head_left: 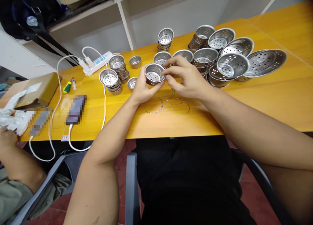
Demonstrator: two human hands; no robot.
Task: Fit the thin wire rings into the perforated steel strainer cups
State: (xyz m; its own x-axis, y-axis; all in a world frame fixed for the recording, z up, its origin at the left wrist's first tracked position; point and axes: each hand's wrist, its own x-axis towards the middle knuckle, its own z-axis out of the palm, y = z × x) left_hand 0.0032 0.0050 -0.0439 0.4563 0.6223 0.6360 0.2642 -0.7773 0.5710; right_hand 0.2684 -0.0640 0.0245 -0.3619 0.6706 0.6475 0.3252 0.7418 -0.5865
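Note:
A small perforated metal cup (153, 77) is tilted toward me above the table, its holed bottom showing. My left hand (143, 88) is closed round its left and near side, with the thumb along the front. At the right rim is my right hand (184, 75), fingertips and thumb closed on the edge; whether a thin wire is also between them I cannot tell. Several loose curved wires (168, 104) lie on the table just below the hands. Behind the held cup stands another perforated cup (162, 57), partly covered by the right fingers.
Stacks of perforated cups (114, 75) stand to the left, larger perforated bowls (232, 65) to the right. A power strip (99, 63), white cables, a phone (76, 110), a green-handled screwdriver (67, 87) and a cardboard box (36, 89) occupy the left side. Another person's arm (22, 163) rests at far left.

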